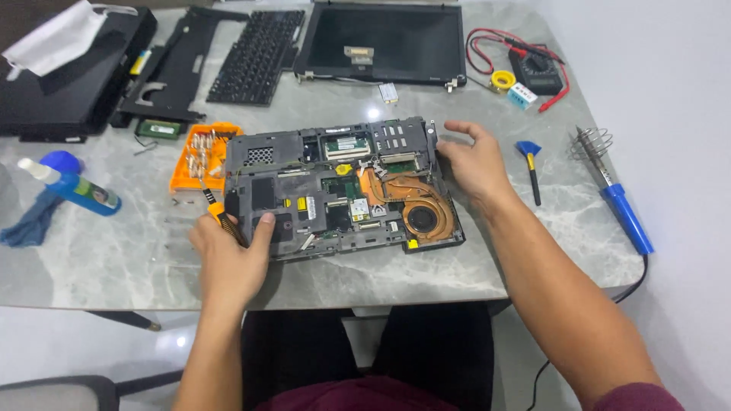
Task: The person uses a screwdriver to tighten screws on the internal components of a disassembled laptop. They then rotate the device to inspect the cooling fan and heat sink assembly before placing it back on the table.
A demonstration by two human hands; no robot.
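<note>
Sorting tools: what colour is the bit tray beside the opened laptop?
Orange, seen in the head view: the bit tray, left of the laptop base.

We are wearing a maroon shirt with short sleeves [640,396], leaving both forearms bare, and dark trousers [434,350].

A dark detached laptop screen [379,39] lies at the table's far edge, a white-labelled blue bottle [70,183] left

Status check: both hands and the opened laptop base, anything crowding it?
Left hand on laptop base front-left corner, screwdriver in grip. Right hand at right edge. Orange bit tray close by at base's left.
</note>
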